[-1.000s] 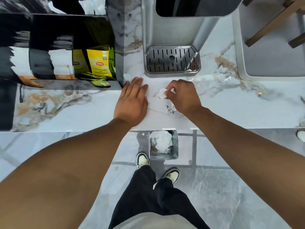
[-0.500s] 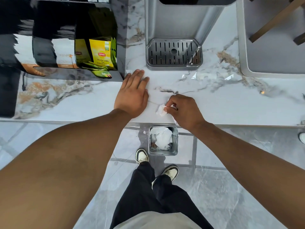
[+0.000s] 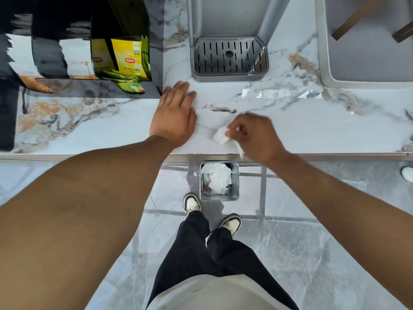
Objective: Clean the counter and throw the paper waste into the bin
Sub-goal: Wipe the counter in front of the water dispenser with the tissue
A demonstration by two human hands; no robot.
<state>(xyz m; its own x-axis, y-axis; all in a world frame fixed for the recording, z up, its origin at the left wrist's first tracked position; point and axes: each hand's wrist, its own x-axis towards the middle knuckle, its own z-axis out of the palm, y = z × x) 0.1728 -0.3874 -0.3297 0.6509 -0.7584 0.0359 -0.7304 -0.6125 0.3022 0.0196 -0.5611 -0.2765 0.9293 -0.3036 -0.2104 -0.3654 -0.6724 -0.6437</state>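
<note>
My right hand (image 3: 257,136) pinches a crumpled white paper tissue (image 3: 221,135) close to the front edge of the white marble counter (image 3: 324,130). The hand is blurred by motion. A strip of the tissue hangs down past the counter's edge. My left hand (image 3: 174,115) lies flat on the counter with fingers spread, holding nothing, just left of the tissue. A square metal bin (image 3: 220,198) stands on the floor below the counter's edge, under my right hand, with white crumpled paper inside.
A grey drink machine with a slotted drip tray (image 3: 229,58) stands at the back of the counter. A black rack with yellow Lipton tea boxes (image 3: 130,59) sits at the left. A sink (image 3: 366,41) lies at the right. My shoes stand next to the bin.
My right hand has dragged the tissue toward the counter's front edge; dark specks seen a second ago are gone. My left hand stays flat in place.
</note>
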